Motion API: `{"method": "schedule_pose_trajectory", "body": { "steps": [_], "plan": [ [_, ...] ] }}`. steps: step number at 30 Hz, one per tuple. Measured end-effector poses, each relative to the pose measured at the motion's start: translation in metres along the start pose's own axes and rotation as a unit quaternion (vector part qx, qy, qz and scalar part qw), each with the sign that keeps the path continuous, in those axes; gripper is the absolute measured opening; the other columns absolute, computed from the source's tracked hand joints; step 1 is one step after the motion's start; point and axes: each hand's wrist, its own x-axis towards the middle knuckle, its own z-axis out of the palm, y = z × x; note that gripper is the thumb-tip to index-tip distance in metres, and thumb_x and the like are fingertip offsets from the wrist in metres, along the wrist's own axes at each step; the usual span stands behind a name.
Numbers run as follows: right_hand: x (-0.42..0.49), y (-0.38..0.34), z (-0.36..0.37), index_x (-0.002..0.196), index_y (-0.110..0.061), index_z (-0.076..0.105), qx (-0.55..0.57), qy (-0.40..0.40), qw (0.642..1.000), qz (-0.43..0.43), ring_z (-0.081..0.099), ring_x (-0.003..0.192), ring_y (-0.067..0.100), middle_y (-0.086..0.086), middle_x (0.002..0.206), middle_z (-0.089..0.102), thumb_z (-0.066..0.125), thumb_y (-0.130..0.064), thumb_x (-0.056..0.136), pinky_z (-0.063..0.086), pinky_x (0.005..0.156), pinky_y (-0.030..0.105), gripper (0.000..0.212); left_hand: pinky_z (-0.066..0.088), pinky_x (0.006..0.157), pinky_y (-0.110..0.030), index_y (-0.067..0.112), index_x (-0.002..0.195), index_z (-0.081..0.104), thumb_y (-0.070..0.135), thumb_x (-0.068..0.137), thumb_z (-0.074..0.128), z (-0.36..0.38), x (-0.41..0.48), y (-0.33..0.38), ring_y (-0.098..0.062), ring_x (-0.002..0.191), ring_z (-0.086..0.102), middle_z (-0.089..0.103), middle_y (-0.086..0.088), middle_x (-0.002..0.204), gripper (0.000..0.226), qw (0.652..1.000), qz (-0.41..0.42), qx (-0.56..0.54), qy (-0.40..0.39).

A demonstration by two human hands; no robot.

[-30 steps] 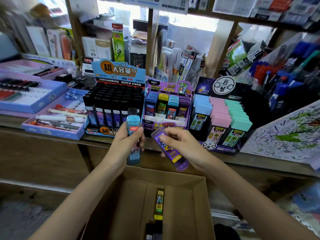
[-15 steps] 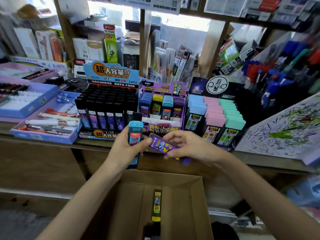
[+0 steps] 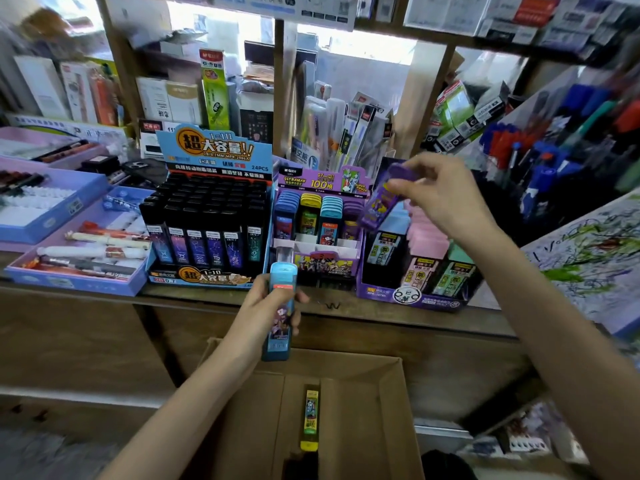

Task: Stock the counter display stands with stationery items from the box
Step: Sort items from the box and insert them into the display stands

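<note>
My right hand (image 3: 438, 195) pinches a purple lead case (image 3: 382, 195) by its top end, tilted, just above the right side of the small purple display stand (image 3: 320, 252) with its blue, yellow, teal and purple rows. My left hand (image 3: 265, 306) grips a teal lead case (image 3: 280, 310) upright in front of the counter edge, below that stand. The open cardboard box (image 3: 388, 403) lies below my hands, with a yellow lead case (image 3: 310, 419) on its bottom.
A blue stand of black lead cases (image 3: 204, 216) sits left of the purple one. A stand with blue, pink and green cases (image 3: 426, 265) sits to the right. Purple pen trays (image 3: 83, 244) fill the left counter. A scribbled test sheet (image 3: 588, 251) lies far right.
My right hand has lifted the purple case from beside my left hand up and right, to above the purple stand. My left hand with the teal case stayed roughly in place.
</note>
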Motion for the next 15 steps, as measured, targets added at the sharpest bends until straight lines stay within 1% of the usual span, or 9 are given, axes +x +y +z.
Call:
{"method": "schedule_pose_trajectory", "body": {
  "steps": [2, 4, 6, 7, 10, 13, 15],
  "plan": [
    [0.015, 0.0, 0.005, 0.085, -0.015, 0.065, -0.03, -0.013, 0.999, -0.016, 0.052, 0.061, 0.003, -0.001, 0.076, 0.063, 0.073, -0.014, 0.08, 0.046, 0.07, 0.03, 0.009, 0.048, 0.048, -0.024, 0.01, 0.108, 0.048, 0.009, 0.094, 0.045, -0.004, -0.001, -0.001, -0.012, 0.05, 0.054, 0.066, 0.0, 0.072, 0.014, 1.0, -0.008, -0.002, 0.008],
    [0.024, 0.003, 0.016, 0.087, -0.013, 0.067, -0.058, -0.041, 0.997, -0.023, 0.05, 0.058, 0.002, -0.001, 0.073, 0.062, 0.074, -0.015, 0.078, 0.043, 0.065, 0.027, 0.012, 0.049, 0.05, -0.024, 0.012, 0.109, 0.049, 0.01, 0.095, 0.045, -0.007, -0.002, -0.002, -0.012, 0.052, 0.056, 0.067, 0.0, 0.073, 0.015, 1.0, -0.01, 0.001, 0.013],
    [0.029, 0.008, 0.027, 0.088, -0.014, 0.068, -0.113, -0.064, 0.991, -0.038, 0.05, 0.063, 0.008, 0.003, 0.077, 0.063, 0.075, -0.018, 0.077, 0.037, 0.06, 0.024, 0.013, 0.051, 0.052, -0.023, 0.014, 0.11, 0.049, 0.012, 0.095, 0.045, -0.009, -0.002, -0.003, -0.011, 0.054, 0.058, 0.068, 0.002, 0.073, 0.015, 1.0, -0.009, 0.006, 0.012],
    [0.031, 0.01, 0.031, 0.087, -0.014, 0.069, -0.133, -0.075, 0.987, -0.043, 0.051, 0.066, 0.011, 0.004, 0.079, 0.064, 0.075, -0.019, 0.078, 0.036, 0.059, 0.024, 0.012, 0.051, 0.053, -0.023, 0.014, 0.111, 0.049, 0.012, 0.096, 0.045, -0.009, -0.002, -0.004, -0.01, 0.055, 0.059, 0.068, 0.003, 0.073, 0.015, 1.0, -0.008, 0.011, 0.011],
    [0.035, 0.017, 0.04, 0.085, -0.014, 0.069, -0.181, -0.109, 0.976, -0.057, 0.057, 0.075, 0.018, 0.006, 0.082, 0.066, 0.075, -0.022, 0.078, 0.036, 0.063, 0.026, 0.013, 0.051, 0.056, -0.026, 0.013, 0.113, 0.047, 0.014, 0.096, 0.046, -0.009, -0.002, -0.005, -0.01, 0.058, 0.06, 0.069, 0.005, 0.074, 0.017, 1.0, -0.006, 0.028, -0.001],
    [0.037, 0.022, 0.047, 0.091, -0.012, 0.068, -0.284, -0.121, 0.946, -0.099, 0.054, 0.091, 0.024, 0.007, 0.089, 0.063, 0.072, -0.031, 0.08, 0.038, 0.07, 0.031, 0.023, 0.055, 0.061, -0.025, 0.012, 0.116, 0.047, 0.016, 0.094, 0.047, -0.008, -0.005, -0.006, -0.011, 0.067, 0.065, 0.071, 0.004, 0.082, 0.022, 0.999, 0.005, 0.045, -0.021],
    [0.037, 0.025, 0.052, 0.098, -0.011, 0.065, -0.378, -0.113, 0.908, -0.143, 0.048, 0.099, 0.027, 0.009, 0.099, 0.059, 0.068, -0.038, 0.082, 0.038, 0.075, 0.035, 0.032, 0.056, 0.065, -0.023, 0.012, 0.117, 0.048, 0.018, 0.092, 0.049, -0.007, -0.006, -0.004, -0.013, 0.075, 0.068, 0.072, 0.002, 0.089, 0.027, 0.998, 0.021, 0.055, -0.03]
  ]
}}
